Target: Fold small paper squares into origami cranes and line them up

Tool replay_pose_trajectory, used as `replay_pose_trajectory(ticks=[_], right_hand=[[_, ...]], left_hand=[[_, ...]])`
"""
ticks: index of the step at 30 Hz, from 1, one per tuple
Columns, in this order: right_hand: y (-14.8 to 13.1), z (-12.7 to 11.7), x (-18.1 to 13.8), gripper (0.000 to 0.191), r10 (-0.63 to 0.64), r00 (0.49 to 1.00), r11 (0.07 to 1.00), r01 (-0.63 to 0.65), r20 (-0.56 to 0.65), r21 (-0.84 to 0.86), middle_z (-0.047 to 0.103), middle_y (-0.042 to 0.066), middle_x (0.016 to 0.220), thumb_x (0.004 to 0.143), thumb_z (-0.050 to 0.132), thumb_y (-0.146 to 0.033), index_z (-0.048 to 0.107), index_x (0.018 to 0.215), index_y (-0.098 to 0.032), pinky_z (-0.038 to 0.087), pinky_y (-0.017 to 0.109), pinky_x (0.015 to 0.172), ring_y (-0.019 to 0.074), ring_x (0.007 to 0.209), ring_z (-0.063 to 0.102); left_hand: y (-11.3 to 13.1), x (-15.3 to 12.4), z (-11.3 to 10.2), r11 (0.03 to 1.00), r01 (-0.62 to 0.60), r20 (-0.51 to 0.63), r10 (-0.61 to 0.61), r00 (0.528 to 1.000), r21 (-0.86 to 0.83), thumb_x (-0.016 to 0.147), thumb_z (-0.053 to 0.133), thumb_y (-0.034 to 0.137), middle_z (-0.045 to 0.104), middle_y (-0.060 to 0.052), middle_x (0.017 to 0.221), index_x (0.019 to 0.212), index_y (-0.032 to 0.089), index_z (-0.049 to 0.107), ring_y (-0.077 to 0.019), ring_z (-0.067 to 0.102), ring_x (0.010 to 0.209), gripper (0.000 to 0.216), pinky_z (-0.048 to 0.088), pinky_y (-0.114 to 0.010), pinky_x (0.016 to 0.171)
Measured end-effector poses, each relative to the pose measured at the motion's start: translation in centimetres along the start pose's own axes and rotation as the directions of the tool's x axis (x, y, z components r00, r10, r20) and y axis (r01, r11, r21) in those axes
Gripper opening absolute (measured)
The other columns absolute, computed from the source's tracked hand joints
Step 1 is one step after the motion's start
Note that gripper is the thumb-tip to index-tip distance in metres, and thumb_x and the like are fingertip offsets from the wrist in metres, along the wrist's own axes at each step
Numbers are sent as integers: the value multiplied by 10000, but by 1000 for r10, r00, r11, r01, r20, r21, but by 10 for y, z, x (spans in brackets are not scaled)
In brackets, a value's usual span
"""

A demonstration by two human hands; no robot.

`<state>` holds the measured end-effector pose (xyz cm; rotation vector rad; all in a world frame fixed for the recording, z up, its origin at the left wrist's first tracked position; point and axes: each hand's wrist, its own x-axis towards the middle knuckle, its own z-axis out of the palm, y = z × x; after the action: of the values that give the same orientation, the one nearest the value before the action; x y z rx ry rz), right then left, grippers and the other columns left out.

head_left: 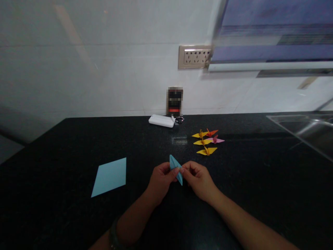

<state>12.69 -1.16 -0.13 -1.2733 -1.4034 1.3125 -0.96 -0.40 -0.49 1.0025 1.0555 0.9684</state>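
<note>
A light blue piece of folded paper (pixel 175 163) is held up between both hands, narrow and pointed at its top and bottom ends. My left hand (pixel 161 180) pinches it from the left, thumb on the near face. From the right, my right hand (pixel 199 178) grips its edge between thumb and curled fingers; the two thumb tips nearly meet. Part of the paper is hidden behind the thumbs. On the counter to the left lies a flat light blue sheet (pixel 110 176). Several small paper cranes (pixel 207 151) in yellow, orange and pink stand beyond my right hand.
A white power bank-like block (pixel 161 121) with a beaded strap (pixel 179 120) lies near the wall. Behind it, a blurred dark box (pixel 174 100) leans there. A metal sink (pixel 312 130) is set into the black counter (pixel 65 146) at right. Sockets (pixel 195 56) are on the wall.
</note>
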Motion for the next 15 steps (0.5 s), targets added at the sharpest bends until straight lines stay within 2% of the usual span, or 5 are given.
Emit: replay_pose_trajectory(ticks=[9, 15], right_hand=[[2, -1, 4, 257, 51, 994, 979, -70, 101, 190, 472, -45, 590, 779, 470, -401, 468, 697, -158, 324, 179, 387, 44, 407, 401], [4, 5, 3, 278, 85, 994, 980, -97, 75, 172, 445, -63, 525, 786, 453, -421, 441, 682, -163, 324, 175, 365, 49, 382, 391]], left_hand=[[1, -1, 0, 998, -23, 77, 27, 997, -57, 722, 555, 280, 598, -6, 634, 712, 132, 602, -113, 538, 588, 156, 438, -252, 600], [2, -2, 3, 992, 37, 122, -22, 992, -121, 693, 582, 310, 590, -1, 613, 711, 136, 600, -114, 534, 559, 177, 447, -277, 611]])
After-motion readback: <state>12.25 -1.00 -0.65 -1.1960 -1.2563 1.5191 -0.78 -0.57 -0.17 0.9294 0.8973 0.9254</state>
